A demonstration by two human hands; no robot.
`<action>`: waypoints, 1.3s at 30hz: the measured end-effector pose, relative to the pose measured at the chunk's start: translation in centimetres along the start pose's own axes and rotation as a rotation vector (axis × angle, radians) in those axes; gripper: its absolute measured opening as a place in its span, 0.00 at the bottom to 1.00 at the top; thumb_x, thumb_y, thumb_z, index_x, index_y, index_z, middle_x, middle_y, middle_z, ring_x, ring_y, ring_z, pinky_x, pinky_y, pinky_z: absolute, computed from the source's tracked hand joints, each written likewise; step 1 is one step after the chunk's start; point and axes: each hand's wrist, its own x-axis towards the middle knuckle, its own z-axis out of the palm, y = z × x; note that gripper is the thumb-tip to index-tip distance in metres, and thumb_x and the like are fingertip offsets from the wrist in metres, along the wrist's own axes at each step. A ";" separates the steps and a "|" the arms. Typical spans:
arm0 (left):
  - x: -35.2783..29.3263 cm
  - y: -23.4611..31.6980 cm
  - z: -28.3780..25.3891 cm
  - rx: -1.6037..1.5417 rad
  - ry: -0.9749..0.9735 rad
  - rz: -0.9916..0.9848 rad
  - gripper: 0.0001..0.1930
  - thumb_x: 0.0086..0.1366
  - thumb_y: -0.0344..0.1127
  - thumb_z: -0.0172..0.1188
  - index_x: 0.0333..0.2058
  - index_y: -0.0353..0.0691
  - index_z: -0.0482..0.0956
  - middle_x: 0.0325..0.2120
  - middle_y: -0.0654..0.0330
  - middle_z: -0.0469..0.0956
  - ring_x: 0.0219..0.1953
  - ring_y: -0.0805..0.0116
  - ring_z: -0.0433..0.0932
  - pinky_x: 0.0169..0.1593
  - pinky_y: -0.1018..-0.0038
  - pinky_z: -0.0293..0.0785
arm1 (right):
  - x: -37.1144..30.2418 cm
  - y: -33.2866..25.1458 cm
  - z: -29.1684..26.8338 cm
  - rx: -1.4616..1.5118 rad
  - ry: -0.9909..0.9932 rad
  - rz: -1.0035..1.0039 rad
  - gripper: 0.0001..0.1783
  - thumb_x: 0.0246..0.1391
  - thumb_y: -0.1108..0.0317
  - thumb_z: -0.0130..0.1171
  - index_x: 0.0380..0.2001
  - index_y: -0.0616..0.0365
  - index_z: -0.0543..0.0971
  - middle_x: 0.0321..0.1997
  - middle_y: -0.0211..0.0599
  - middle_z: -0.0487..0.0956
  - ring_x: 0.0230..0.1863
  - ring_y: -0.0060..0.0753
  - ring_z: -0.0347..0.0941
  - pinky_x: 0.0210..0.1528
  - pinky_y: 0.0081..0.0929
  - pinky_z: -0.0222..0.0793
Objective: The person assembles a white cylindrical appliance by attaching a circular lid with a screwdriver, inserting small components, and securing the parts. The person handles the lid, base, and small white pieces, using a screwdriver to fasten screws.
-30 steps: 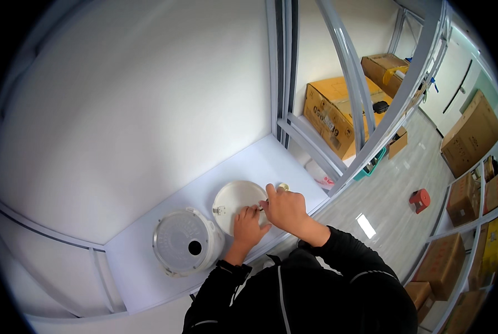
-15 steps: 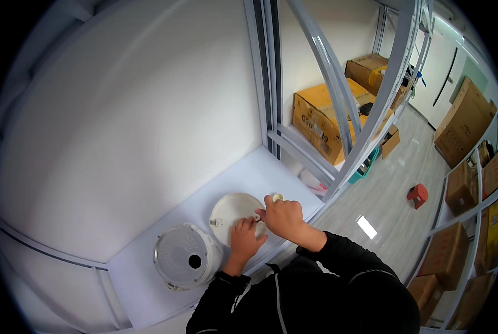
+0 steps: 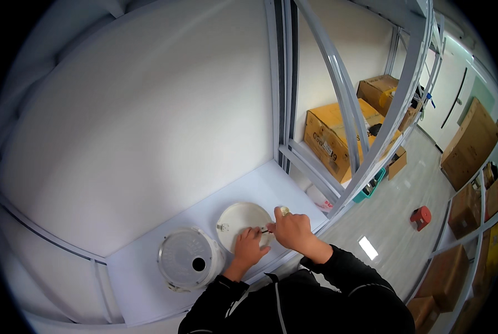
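Note:
A round off-white disc (image 3: 239, 214), like a lid, lies on the white shelf. A small metal fitting (image 3: 223, 227) sits near its left edge. My left hand (image 3: 250, 247) rests over the disc's near side, fingers stretched out and thumb apart. Beside it, at the disc's right edge, my right hand (image 3: 294, 230) is closed in a fist. A short, slim dark piece (image 3: 264, 231) shows between the two hands; its kind is unclear. What the right fist grips is hidden. A small pale yellow round thing (image 3: 283, 211) shows just past its knuckles.
A white drum (image 3: 185, 259) with a translucent top and a dark round hole stands left of the disc. Grey frame posts (image 3: 285, 83) and a rail (image 3: 316, 167) bound the shelf at right. Beyond are cardboard boxes (image 3: 330, 139), a teal basket (image 3: 370, 189) and a red stool (image 3: 420, 217).
The whole view has shifted, so the scene sits slightly lower and further right. Both hands keep nearly the same places at the disc.

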 end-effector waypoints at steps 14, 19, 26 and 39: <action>0.0 0.2 -0.6 -0.021 -0.061 -0.020 0.38 0.53 0.53 0.75 0.60 0.40 0.80 0.64 0.60 0.73 0.69 0.52 0.65 0.67 0.52 0.61 | -0.6 0.0 1.2 0.025 0.017 -0.103 0.32 0.60 0.57 0.65 0.62 0.61 0.71 0.40 0.58 0.79 0.27 0.51 0.83 0.25 0.40 0.77; -0.2 -0.5 0.6 0.023 0.011 0.002 0.38 0.52 0.54 0.76 0.60 0.43 0.80 0.62 0.62 0.74 0.69 0.54 0.66 0.66 0.52 0.62 | -0.9 -0.8 0.7 0.247 0.337 -0.316 0.38 0.56 0.61 0.67 0.66 0.64 0.66 0.43 0.61 0.77 0.31 0.59 0.82 0.32 0.44 0.80; 0.1 -0.9 -0.3 -0.028 -0.096 -0.033 0.38 0.52 0.57 0.75 0.59 0.44 0.82 0.64 0.63 0.74 0.69 0.58 0.65 0.65 0.52 0.63 | -0.9 -0.3 1.5 0.168 0.072 -0.125 0.35 0.61 0.61 0.64 0.67 0.60 0.65 0.49 0.61 0.75 0.29 0.61 0.81 0.32 0.43 0.81; -0.3 -0.8 -0.9 -0.060 -0.108 -0.017 0.38 0.52 0.55 0.76 0.61 0.45 0.81 0.65 0.64 0.73 0.70 0.56 0.64 0.67 0.51 0.62 | -1.2 -0.7 2.9 0.070 0.129 -0.128 0.30 0.60 0.55 0.66 0.60 0.60 0.72 0.42 0.57 0.79 0.24 0.50 0.82 0.23 0.46 0.77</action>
